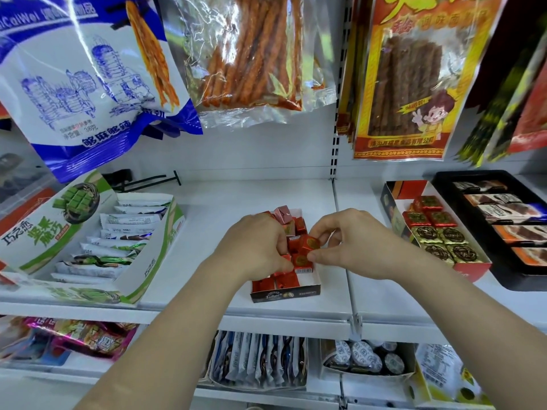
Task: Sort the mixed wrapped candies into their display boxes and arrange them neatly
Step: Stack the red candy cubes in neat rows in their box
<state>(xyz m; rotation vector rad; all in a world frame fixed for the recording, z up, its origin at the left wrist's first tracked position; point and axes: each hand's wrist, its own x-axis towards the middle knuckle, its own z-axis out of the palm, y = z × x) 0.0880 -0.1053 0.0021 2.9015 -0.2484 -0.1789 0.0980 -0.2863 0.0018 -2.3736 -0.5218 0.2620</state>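
On the lower shelf nearest the camera, a row of upright packets (pixel 257 362) stands in a tray, with foil-lidded cups (pixel 367 358) to the right and pink-wrapped packs (pixel 83 335) to the left.

Above them, both forearms reach over the front edge of the white shelf (pixel 281 196) to a small dark display box (pixel 285 292) that sits near its front. The box is filled with red candies (pixel 284 279), some lying crooked.

The left hand (pixel 257 247) has its fingers bent down among the candies on the box's left side, with the fingertips touching them. Whether it pinches one I cannot tell.

The right hand (pixel 352 244) pinches a red candy with a gold mark (pixel 309 242) between thumb and forefinger, just above the middle of the box. Its other fingers are curled loosely.

A pink candy (pixel 281 214) sits on top at the back end of the box.

To the right on the same shelf, an open box (pixel 396 190) holds red squares behind and gold candies (pixel 438 232) in front. Just beyond it lies a black tray (pixel 444 179) of wrapped bars.

To the left, a green and white box (pixel 53 232) holds wrapped bars in a slanted row.

Farthest back hang a blue and white bag (pixel 88 84), a clear bag of orange sticks (pixel 251 54) and a yellow and red bag (pixel 414 84).
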